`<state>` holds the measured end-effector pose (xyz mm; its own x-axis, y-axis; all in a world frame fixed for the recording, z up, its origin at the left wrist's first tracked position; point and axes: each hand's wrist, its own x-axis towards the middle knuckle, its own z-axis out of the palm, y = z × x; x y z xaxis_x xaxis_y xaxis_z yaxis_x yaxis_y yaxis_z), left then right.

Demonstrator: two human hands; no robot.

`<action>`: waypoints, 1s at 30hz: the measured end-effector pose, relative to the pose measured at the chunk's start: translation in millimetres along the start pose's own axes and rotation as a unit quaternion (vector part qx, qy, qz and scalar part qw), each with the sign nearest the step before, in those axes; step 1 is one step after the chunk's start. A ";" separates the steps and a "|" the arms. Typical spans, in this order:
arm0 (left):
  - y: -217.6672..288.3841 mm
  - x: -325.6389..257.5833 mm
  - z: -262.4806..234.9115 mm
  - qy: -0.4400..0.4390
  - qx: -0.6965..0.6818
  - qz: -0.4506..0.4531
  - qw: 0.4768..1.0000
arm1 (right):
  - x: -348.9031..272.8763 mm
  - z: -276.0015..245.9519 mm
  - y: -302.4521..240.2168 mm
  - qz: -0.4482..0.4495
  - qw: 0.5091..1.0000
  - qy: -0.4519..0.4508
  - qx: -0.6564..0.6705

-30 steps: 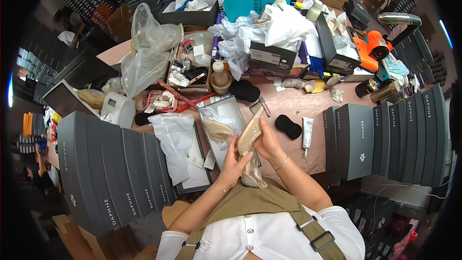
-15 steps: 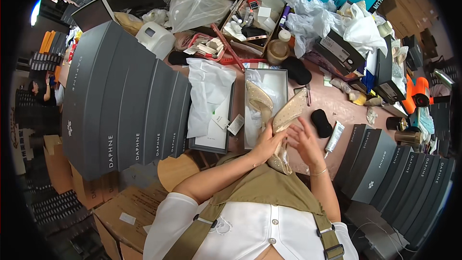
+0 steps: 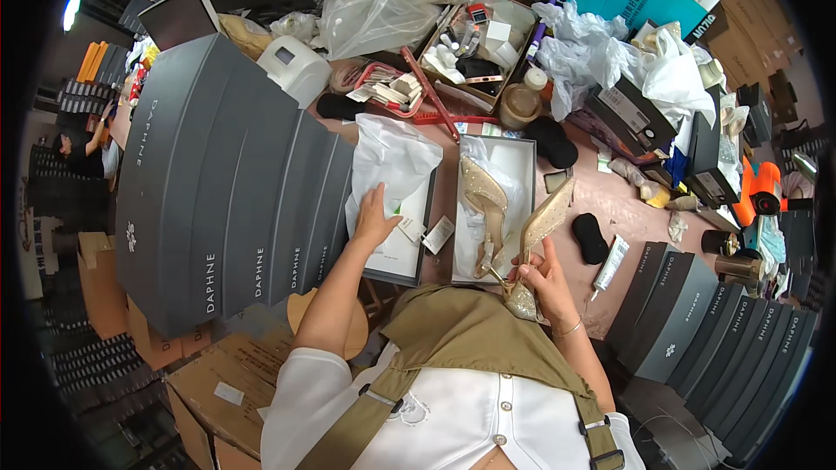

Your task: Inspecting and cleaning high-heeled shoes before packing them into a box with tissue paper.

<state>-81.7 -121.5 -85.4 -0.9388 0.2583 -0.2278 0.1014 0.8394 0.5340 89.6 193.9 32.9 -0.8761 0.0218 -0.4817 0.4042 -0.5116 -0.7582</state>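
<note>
Shoebox point(image 3: 526, 150) lies open on the cluttered worktable point(image 3: 627, 200), one glittery heeled shoe point(image 3: 484, 200) laid inside on tissue.

Its upturned lid point(image 3: 427, 209) beside it holds white wrapping paper point(image 3: 392, 165), pinned flat by the spread fingers of the left hand point(image 3: 374, 219). A second glittery shoe point(image 3: 542, 228) is gripped near the heel by the closed right hand point(image 3: 540, 277), held above the box's near edge.

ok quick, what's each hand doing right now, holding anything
Left hand: open, flat on the white tissue paper in the box lid, holding nothing.
Right hand: closed on a glittery gold shoe.
</note>
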 end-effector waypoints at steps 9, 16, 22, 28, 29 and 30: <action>67.8 -3.2 -26.0 0.034 -0.239 0.055 0.969 | 0.9 -1.7 -4.1 0.000 0.998 0.019 0.061; 167.0 16.8 -46.5 -0.134 -0.522 0.082 0.839 | 16.5 57.4 -9.0 -0.025 0.992 -0.067 0.100; 224.4 26.7 -36.9 -0.400 -0.660 0.085 0.630 | -4.5 86.5 -4.7 -0.030 0.985 -0.140 0.097; 238.7 -11.3 -39.5 -0.421 -0.672 0.110 0.599 | -39.3 32.8 -9.8 -0.083 0.993 -0.087 -0.006; 242.5 -16.1 -44.5 -0.411 -0.670 0.115 0.607 | -39.5 11.5 -16.3 -0.095 0.995 -0.023 -0.032; 245.8 -19.5 -48.2 -0.415 -0.668 0.118 0.606 | -38.9 -16.6 -15.2 -0.112 0.990 0.075 -0.043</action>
<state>-54.3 56.7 89.5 -0.4048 0.9130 -0.0507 -0.6772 -0.2621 0.6875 121.8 215.1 55.8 -0.8995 0.2573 -0.3530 0.2314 -0.4048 -0.8847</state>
